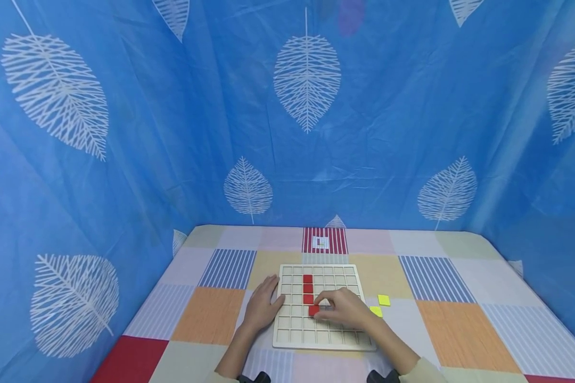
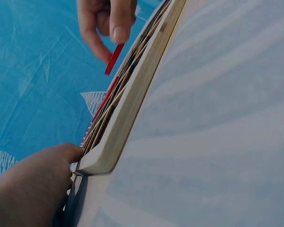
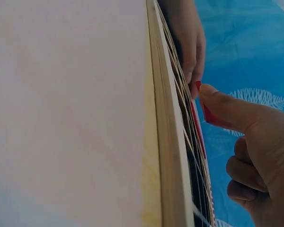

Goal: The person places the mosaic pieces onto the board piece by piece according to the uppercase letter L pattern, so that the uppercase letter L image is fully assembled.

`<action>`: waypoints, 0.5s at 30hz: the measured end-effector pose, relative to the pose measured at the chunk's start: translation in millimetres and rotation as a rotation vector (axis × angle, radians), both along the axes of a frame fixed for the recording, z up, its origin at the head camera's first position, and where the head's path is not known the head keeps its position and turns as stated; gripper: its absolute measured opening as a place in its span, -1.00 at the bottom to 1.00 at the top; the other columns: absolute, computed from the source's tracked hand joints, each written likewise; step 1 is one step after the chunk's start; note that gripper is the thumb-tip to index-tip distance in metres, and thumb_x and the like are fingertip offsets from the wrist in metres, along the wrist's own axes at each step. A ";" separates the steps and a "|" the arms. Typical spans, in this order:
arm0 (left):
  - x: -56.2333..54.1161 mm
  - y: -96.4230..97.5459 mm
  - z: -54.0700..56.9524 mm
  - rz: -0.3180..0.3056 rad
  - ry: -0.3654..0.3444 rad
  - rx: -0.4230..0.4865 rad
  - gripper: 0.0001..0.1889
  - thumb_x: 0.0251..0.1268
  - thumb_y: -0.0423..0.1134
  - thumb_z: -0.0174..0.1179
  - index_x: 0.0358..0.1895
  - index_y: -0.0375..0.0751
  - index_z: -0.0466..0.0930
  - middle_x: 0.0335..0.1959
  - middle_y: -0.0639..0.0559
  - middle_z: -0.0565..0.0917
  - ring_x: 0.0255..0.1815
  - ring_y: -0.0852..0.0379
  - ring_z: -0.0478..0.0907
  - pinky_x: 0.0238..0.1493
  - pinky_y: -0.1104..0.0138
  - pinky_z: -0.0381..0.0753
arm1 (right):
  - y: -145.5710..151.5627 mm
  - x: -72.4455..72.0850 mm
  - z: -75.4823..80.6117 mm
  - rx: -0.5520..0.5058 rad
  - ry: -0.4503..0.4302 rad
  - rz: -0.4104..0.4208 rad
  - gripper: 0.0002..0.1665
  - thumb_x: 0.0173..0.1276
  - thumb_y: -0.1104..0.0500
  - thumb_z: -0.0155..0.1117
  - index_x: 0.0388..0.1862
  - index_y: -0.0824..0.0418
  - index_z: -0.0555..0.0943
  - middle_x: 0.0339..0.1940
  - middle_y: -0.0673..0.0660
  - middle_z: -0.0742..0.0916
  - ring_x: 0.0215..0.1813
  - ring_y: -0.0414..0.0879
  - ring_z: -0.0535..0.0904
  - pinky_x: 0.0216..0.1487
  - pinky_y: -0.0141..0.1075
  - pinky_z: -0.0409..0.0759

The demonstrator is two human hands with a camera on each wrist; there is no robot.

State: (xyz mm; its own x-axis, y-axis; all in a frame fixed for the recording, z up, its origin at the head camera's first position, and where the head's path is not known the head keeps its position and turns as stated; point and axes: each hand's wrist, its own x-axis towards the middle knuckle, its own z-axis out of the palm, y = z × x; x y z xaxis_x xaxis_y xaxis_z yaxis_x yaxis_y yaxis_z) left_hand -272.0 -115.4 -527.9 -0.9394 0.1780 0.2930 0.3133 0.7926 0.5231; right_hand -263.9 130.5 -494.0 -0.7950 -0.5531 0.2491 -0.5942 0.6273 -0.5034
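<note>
A pale wooden grid board (image 1: 294,335) lies on the table, divided into square cells. Three red square tiles (image 1: 307,288) sit in one column of it. My right hand (image 1: 342,308) pinches another red tile (image 1: 313,310) between thumb and finger just above the board, below that column; in the left wrist view this tile (image 2: 114,59) is tilted and apart from the board. My left hand (image 1: 262,305) rests at the board's left edge, its thumb over the rim and its fingers extended.
Two yellow tiles (image 1: 384,300) lie right of the board, one partly behind the right hand. A small card with a printed pattern (image 1: 320,242) lies at the table's far side. Blue curtains with white leaves (image 1: 306,80) enclose the patchwork-covered table (image 1: 211,319).
</note>
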 end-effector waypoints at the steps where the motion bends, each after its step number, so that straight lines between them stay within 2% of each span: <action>1: 0.2 0.1 -0.1 0.000 -0.001 0.001 -0.44 0.25 -0.10 0.09 0.27 -0.31 0.33 0.29 -0.20 0.34 0.33 -0.16 0.21 0.30 0.00 0.19 | -3.0 -0.1 0.6 0.010 0.005 -0.003 -0.65 0.04 -0.20 0.37 -0.27 -0.04 0.68 -0.83 -0.22 0.25 -0.69 -0.37 0.04 -0.69 -0.50 0.04; 5: 1.0 0.1 0.6 0.002 -0.003 0.002 -0.44 0.25 -0.10 0.09 0.27 -0.32 0.33 0.29 -0.20 0.34 0.33 -0.16 0.20 0.29 -0.01 0.20 | -11.2 -1.5 0.8 0.047 0.024 -0.010 -0.67 0.04 -0.17 0.39 -0.28 -0.04 0.68 -0.82 -0.25 0.34 -0.68 -0.38 0.11 -0.68 -0.50 0.12; 10: 0.6 0.6 0.9 0.005 -0.010 0.010 -0.44 0.26 -0.10 0.09 0.27 -0.31 0.32 0.30 -0.19 0.33 0.34 -0.15 0.19 0.31 0.00 0.18 | -14.7 -3.9 -2.2 0.076 0.061 -0.002 -0.66 0.05 -0.17 0.38 -0.28 -0.01 0.68 -0.56 -0.25 0.63 -0.58 -0.37 0.29 -0.57 -0.48 0.34; 12: 0.2 0.7 0.8 0.005 -0.007 0.010 -0.44 0.26 -0.10 0.09 0.27 -0.31 0.32 0.30 -0.19 0.33 0.34 -0.15 0.19 0.31 0.00 0.18 | -15.6 -4.2 -2.5 0.081 0.078 -0.005 -0.66 0.04 -0.18 0.38 -0.29 -0.01 0.68 -0.44 -0.21 0.68 -0.55 -0.36 0.33 -0.52 -0.48 0.38; 15: -0.2 1.1 0.9 0.001 0.002 0.008 -0.44 0.26 -0.10 0.09 0.27 -0.32 0.33 0.29 -0.20 0.34 0.33 -0.16 0.20 0.31 0.01 0.18 | -16.1 -4.3 -2.6 0.086 0.085 -0.011 -0.65 0.04 -0.17 0.38 -0.28 -0.01 0.68 -0.43 -0.19 0.69 -0.54 -0.35 0.34 -0.52 -0.47 0.38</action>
